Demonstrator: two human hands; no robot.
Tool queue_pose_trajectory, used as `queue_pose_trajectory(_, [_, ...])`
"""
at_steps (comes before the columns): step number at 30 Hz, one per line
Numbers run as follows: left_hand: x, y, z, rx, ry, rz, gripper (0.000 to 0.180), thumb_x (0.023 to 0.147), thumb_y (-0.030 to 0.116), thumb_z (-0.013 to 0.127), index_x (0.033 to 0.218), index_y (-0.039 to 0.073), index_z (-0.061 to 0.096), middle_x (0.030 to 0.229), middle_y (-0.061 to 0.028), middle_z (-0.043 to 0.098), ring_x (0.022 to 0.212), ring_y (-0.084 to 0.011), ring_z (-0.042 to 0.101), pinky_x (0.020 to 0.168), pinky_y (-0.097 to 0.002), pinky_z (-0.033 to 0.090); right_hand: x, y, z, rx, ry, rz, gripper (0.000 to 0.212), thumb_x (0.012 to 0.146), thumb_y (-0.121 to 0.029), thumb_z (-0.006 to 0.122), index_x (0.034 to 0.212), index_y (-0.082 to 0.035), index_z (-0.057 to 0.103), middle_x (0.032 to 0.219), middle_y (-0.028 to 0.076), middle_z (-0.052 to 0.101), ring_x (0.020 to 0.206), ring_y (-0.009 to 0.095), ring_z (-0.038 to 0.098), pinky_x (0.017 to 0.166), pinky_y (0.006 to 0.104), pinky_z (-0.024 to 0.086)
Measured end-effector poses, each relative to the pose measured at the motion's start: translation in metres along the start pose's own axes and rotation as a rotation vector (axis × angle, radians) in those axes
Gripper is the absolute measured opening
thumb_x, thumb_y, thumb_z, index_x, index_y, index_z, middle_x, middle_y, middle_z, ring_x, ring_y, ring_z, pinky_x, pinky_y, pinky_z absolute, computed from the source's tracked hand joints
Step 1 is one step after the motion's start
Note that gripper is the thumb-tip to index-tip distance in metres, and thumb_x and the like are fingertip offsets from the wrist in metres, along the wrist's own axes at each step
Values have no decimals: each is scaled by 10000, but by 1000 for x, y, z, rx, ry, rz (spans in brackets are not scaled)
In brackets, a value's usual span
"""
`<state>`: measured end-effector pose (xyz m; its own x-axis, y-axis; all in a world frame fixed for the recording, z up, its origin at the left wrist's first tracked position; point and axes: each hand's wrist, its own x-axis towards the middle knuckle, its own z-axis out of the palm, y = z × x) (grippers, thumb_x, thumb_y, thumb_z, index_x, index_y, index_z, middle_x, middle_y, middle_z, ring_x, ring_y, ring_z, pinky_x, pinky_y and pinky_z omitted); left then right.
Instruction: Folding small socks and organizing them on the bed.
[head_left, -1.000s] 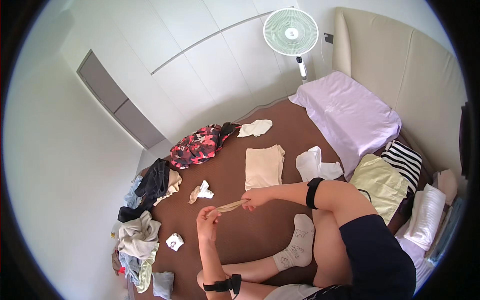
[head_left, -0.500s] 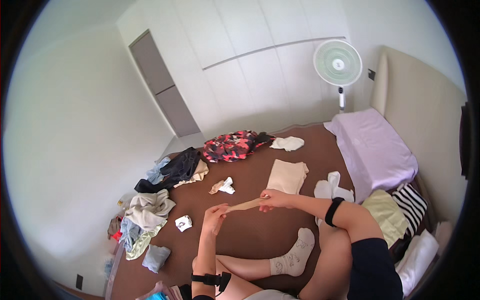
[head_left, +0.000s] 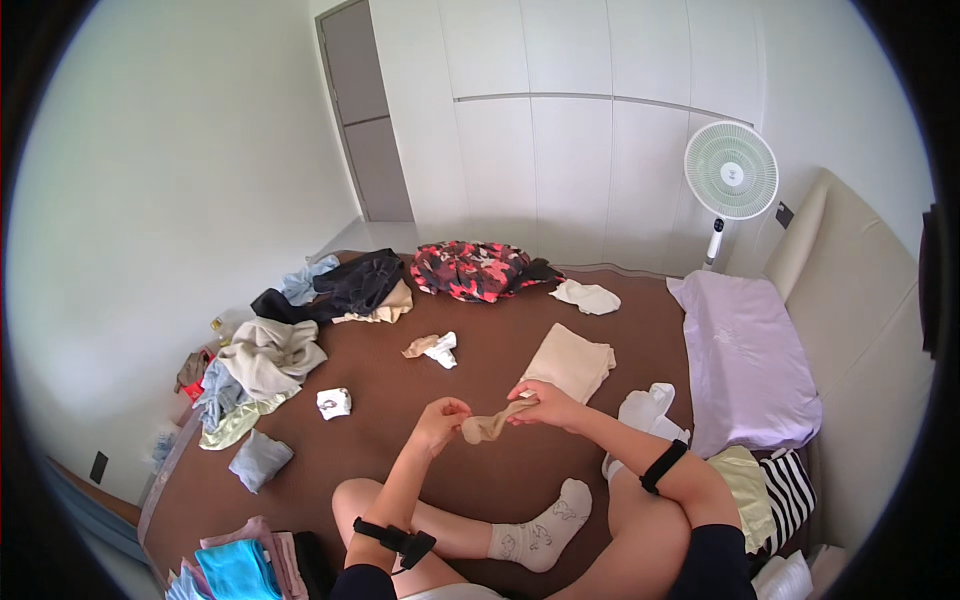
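Note:
A thin tan sock (head_left: 488, 428) hangs slack between my two hands above the bed. My right hand (head_left: 546, 406) is closed around one end, where part of the fabric is bunched. At the other end, my left hand (head_left: 440, 424) pinches the edge with its fingertips. Just beyond my right hand lies a folded beige cloth (head_left: 572, 365). Farther off on the bed is a small tan and white pair of crumpled pieces (head_left: 437, 348). A small folded white bundle with a dark print (head_left: 334, 403) sits to the left of my left hand.
Loose clothes, including a grey-beige garment (head_left: 272, 355) and a red-black patterned one (head_left: 475, 270), line the far and left sides of the brown bed (head_left: 390, 385). Folded clothes (head_left: 240, 568) are stacked near left. A lilac pillow (head_left: 748, 365) and a fan (head_left: 731, 172) stand right.
The sock was pulled taut between my hands and now sags, its left end lower. My hands have come closer together. The view has turned, shifting the room in the picture.

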<state>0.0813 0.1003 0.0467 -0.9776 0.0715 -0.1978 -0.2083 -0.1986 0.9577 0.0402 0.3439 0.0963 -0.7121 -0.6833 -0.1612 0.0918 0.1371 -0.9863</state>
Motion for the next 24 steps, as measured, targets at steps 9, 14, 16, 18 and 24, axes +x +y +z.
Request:
queue_pose_trajectory(9, [-11,30,-4,579,-230,79,218,724,-106,423,796,2,599,830,-73,566,746,-162,556,659,-287,446,-28,-38,-26,-695,-43,-227,237,769,-69,656,977,19,584,858,73,659,808,120,624,736,242,472])
queue_pose_trajectory(14, [-35,98,33,999,-389,621,195,666,-89,437,725,0,600,784,-121,547,803,-263,526,731,-324,418,-85,-66,-50,-333,-2,-170,200,809,-139,617,917,30,616,840,120,661,757,132,639,679,243,469])
queue_pose_trajectory(16, [-43,121,52,1055,-352,631,172,668,-83,447,722,-8,593,802,-132,548,823,-258,525,733,-322,415,-97,-75,-43,-263,51,-220,198,830,-143,592,916,34,613,833,125,662,763,131,639,680,244,472])
queue_pose_trajectory(18, [-34,136,52,1159,-431,652,152,680,-70,472,730,-8,602,827,-143,541,831,-267,522,737,-335,419,-104,-87,-38,-196,130,-271,201,851,-148,568,914,38,610,825,130,662,769,130,640,681,245,476])
queue_pose_trajectory(24, [-49,175,50,1715,-260,671,87,707,7,555,780,-30,587,945,-183,466,840,-308,515,758,-369,424,-86,-85,1,-134,271,-371,250,870,-216,539,900,22,609,788,118,663,760,164,647,655,287,489])
